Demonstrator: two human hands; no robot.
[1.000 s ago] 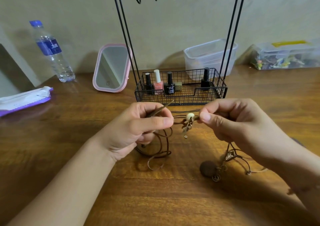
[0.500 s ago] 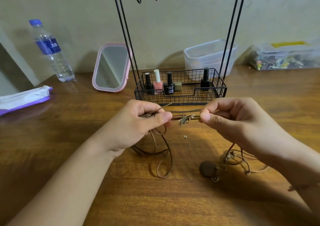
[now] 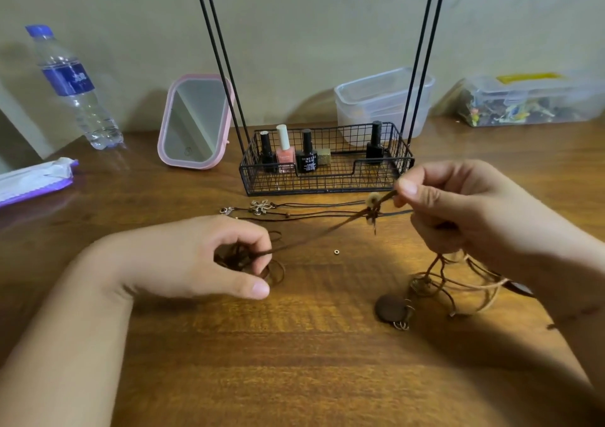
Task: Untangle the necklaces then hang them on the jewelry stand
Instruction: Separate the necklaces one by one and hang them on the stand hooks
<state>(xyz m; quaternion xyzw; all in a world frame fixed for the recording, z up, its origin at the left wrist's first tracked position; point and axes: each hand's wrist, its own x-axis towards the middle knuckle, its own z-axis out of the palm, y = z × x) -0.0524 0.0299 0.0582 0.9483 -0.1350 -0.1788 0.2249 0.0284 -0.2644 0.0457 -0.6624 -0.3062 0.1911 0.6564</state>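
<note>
Cord pulled taut between hands
Right hand [image 3: 458, 210] pinched the cord [image 3: 314, 235]; left hand [image 3: 209, 259] gripped its coil; yanking could tighten the knot [image 3: 371, 212].

the left hand [image 3: 196, 256] has dropped toward the table, pulling the brown cord [image 3: 314, 235] taut, away from the right hand [image 3: 458, 207].

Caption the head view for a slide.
Both hands, left and right, pull a brown cord necklace taut before the jewelry stand.
</note>
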